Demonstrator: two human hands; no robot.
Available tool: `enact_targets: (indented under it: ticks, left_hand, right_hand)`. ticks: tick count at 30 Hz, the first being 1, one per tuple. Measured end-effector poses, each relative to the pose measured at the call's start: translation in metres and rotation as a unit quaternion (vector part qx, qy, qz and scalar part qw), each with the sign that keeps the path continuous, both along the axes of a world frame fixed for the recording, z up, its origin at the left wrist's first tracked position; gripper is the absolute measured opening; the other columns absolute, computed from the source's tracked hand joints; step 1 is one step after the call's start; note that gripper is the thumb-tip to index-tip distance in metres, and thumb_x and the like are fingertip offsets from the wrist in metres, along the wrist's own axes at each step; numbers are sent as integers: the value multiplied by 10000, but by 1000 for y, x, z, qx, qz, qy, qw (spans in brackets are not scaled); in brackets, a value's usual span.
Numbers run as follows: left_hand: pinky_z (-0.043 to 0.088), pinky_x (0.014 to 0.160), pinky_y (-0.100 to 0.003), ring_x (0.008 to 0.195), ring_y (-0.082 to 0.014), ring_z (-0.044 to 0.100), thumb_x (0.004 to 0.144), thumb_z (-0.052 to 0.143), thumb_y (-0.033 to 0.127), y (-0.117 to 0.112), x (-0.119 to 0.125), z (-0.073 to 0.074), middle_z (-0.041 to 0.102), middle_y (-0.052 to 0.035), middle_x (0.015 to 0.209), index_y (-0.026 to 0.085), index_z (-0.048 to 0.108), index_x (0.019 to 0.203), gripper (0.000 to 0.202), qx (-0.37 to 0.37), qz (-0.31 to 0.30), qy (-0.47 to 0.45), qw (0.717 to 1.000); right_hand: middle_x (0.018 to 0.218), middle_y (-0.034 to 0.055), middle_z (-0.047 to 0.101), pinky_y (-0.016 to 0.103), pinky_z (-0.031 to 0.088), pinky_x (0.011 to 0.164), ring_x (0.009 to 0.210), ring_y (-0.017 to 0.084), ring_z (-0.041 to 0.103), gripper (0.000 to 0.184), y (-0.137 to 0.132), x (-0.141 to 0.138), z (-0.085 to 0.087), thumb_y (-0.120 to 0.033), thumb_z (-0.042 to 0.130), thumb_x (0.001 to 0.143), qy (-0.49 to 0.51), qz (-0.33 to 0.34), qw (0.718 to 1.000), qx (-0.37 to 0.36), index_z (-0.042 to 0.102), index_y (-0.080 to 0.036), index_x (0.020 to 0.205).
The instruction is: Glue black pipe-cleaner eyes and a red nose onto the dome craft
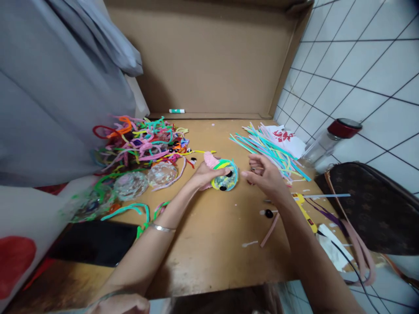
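My left hand [206,174] is closed around a round craft piece [225,175] wound from yellow, green and blue pipe cleaner, with a pink fuzzy part at its top and black bead eyes on it. It rests on the brown cardboard work surface [212,244]. My right hand [265,174] hovers just right of the piece, its fingers curled in a pinch; what it holds is too small to make out. A bundle of straight pastel pipe cleaners [271,150] lies right behind that hand.
A tangled heap of coloured pipe cleaners [140,139] and clear plastic domes [144,181] lie to the left. A yellow glue gun [304,209], a loose black bead [269,213], a brown handbag [373,209] and a red-capped bottle [330,141] sit to the right. A cardboard wall [209,56] stands behind.
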State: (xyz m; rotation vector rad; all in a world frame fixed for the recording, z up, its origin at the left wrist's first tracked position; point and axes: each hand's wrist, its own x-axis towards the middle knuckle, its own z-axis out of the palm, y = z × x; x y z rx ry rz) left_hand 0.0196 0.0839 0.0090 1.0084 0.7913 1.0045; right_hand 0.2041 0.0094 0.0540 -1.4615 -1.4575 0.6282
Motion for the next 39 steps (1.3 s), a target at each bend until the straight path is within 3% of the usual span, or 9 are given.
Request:
enact_targets:
  ticks: [5,14,17,22,26,30,34,39]
  left_hand:
    - [512,736,-319,693,-166,646,456,861,189,2,1,0,686,-29,788,161,600,914,528,14,-8,1,1000]
    - [500,739,-346,653,-167,625,446,847,148,4,0,5,670,-35,786,146,618,900,508,6,-28,11,1000]
    - [506,732,-342,671,-177,634,487,842,176,6,-1,5,679,-51,805,144,633,886,451,20,-68,15,997]
    - [516,678,-303,655,-165,631,535,828,210,9,-2,7,687,-58,789,146,656,857,371,42,-109,34,993]
    - [510,692,-320,622,-165,623,507,828,137,9,-2,16,684,-59,751,134,668,839,369,45,-146,54,987]
    - [500,719,-336,645,-188,635,439,813,35,11,3,26,682,-57,729,126,671,770,371,59,-188,71,978]
    - [504,729,-331,702,-189,640,457,824,116,19,8,28,687,-46,772,140,661,809,388,136,-211,145,957]
    - [511,717,-307,780,-187,632,525,812,308,25,8,29,683,-44,847,139,619,883,441,232,-228,258,910]
  right_hand:
    - [964,73,580,383,499,827,893,190,577,656,39,-13,-18,-457,806,473,93,74,991,-68,569,-160,1009]
    - [913,31,558,324,506,746,793,142,534,628,45,-9,-27,-352,818,476,79,110,989,-55,598,-173,1036]
    - [929,39,568,326,508,743,801,148,538,626,46,-8,-28,-326,811,487,66,114,990,-46,600,-172,1055]
    - [1120,96,579,390,498,876,1054,226,556,668,46,-5,-29,-315,807,512,68,142,985,-64,572,-170,1121]
    - [1372,122,470,434,390,1047,1305,268,425,845,45,0,-31,-275,834,500,113,187,970,-105,485,-208,1266]
    - [1424,118,446,431,398,1055,1305,269,442,978,42,5,-33,-235,841,505,159,244,949,-119,396,-241,1377]
    - [1421,98,463,419,437,1027,1229,263,521,935,43,8,-36,-241,812,552,170,283,938,-105,402,-248,1393]
    - [1362,67,532,388,412,1047,1234,259,508,772,48,11,-45,-243,784,574,137,268,950,-86,531,-217,1303]
